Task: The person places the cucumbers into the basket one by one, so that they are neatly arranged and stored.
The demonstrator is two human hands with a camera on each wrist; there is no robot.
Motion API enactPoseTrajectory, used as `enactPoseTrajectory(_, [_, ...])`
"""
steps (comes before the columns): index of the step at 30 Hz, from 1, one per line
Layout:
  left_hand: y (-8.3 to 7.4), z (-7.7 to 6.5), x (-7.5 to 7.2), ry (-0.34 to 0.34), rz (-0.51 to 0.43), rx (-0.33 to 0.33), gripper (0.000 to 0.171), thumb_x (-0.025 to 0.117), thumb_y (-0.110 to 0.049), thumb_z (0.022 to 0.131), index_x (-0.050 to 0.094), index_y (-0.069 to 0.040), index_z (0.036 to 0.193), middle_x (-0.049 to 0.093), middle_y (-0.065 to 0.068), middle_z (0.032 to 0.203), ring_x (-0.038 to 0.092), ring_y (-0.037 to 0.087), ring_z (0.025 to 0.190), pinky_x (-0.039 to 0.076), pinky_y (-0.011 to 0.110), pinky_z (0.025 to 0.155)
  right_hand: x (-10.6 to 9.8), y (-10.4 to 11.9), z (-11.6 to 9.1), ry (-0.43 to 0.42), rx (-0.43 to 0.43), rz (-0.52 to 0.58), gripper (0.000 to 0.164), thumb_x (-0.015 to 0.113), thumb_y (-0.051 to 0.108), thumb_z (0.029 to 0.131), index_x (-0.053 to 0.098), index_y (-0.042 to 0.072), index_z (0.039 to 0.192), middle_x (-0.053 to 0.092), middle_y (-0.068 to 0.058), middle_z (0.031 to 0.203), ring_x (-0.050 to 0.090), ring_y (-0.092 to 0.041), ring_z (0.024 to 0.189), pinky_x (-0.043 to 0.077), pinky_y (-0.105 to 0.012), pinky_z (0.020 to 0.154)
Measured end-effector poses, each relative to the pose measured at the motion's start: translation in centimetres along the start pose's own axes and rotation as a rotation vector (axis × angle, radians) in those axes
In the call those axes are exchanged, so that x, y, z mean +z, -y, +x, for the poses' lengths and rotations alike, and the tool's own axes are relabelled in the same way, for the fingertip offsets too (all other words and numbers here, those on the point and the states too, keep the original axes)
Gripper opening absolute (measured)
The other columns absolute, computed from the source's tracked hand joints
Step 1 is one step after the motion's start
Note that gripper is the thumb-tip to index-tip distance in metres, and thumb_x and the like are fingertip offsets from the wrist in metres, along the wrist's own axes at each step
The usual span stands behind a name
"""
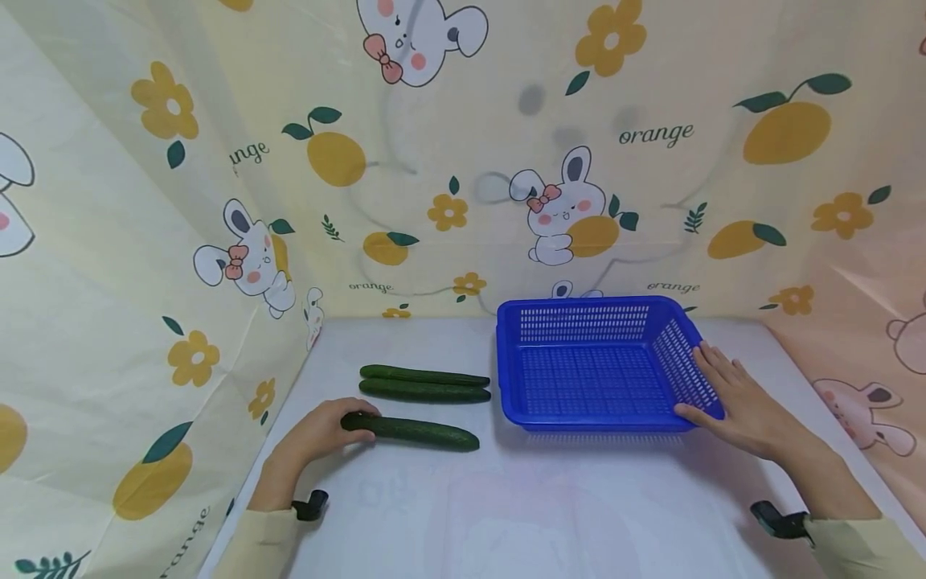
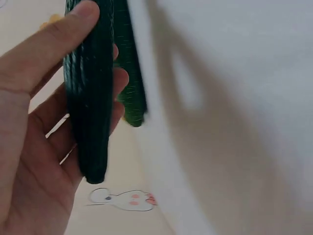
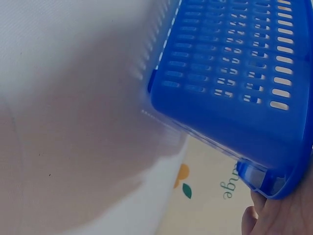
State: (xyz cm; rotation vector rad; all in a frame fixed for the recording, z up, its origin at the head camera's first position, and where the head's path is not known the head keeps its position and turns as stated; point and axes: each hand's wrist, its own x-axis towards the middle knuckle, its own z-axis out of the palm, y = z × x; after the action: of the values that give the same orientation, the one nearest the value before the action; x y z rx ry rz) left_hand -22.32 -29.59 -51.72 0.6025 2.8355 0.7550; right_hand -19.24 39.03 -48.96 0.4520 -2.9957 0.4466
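My left hand (image 1: 328, 430) grips one end of a dark green cucumber (image 1: 427, 434), the nearest of three. In the left wrist view the thumb lies across this cucumber (image 2: 90, 98) and the fingers wrap behind it. Just beyond, two more cucumbers (image 1: 427, 392) lie side by side on the white table. My right hand (image 1: 748, 410) rests on the right rim of a blue plastic basket (image 1: 600, 421), fingers extended along the rim, thumb at its front corner. In the right wrist view, fingertips show below the basket's (image 3: 225, 112) rim.
The slotted basket stands upright at the right half of the table (image 1: 463, 515), to the right of the cucumbers. A patterned cloth (image 1: 448, 129) with rabbits and oranges rises behind the table and along both sides.
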Motion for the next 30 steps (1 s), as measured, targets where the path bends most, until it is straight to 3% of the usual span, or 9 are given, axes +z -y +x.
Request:
enactPoseTrajectory(7, [-1.5,-0.6,-1.7,-0.031,-0.009,0.073,0.031,0.087,-0.025,0.093,0.079,-0.020,0.123,0.077,-0.006,0.119,0.070,0.018,0.111,0.058,0.049,0.099,0.0,-0.2,0.0,0.006,0.002,0.005,0.106,0.063,0.055,0.102,0.006,-0.006,0.169,0.003,-0.033,0.175,-0.009,-0.042,0.164,-0.022,-0.036,0.126])
enactPoseTrajectory(18, [-4.0,-0.8,-4.8,-0.139,-0.055,0.035,0.035,0.086,-0.032,0.094,0.079,-0.021,0.127,0.076,0.006,0.127,0.070,0.031,0.120,0.057,0.056,0.102,0.0,0.0,0.1,0.030,0.020,0.017,0.107,0.062,0.057,0.103,0.004,-0.004,0.169,0.001,-0.032,0.175,-0.010,-0.043,0.164,-0.021,-0.041,0.126])
enactPoseTrajectory(24, [-6.0,0.2,-5.4,-0.243,-0.119,0.042,0.036,0.085,-0.031,0.095,0.079,-0.020,0.129,0.076,0.006,0.131,0.068,0.032,0.126,0.055,0.058,0.106,0.1,-0.1,0.0,0.002,-0.007,-0.019,0.106,0.062,0.056,0.103,0.006,-0.006,0.169,0.004,-0.032,0.175,-0.010,-0.041,0.164,-0.021,-0.036,0.126])
enactPoseTrajectory(30, [-9.3,2.0,-5.4,-0.310,-0.195,0.087,0.037,0.085,-0.034,0.094,0.079,-0.021,0.128,0.076,0.001,0.130,0.068,0.028,0.128,0.052,0.055,0.110,0.2,-0.3,0.0,-0.016,-0.028,-0.040,0.107,0.063,0.055,0.102,0.007,-0.006,0.168,0.005,-0.032,0.175,-0.011,-0.039,0.165,-0.021,-0.035,0.126])
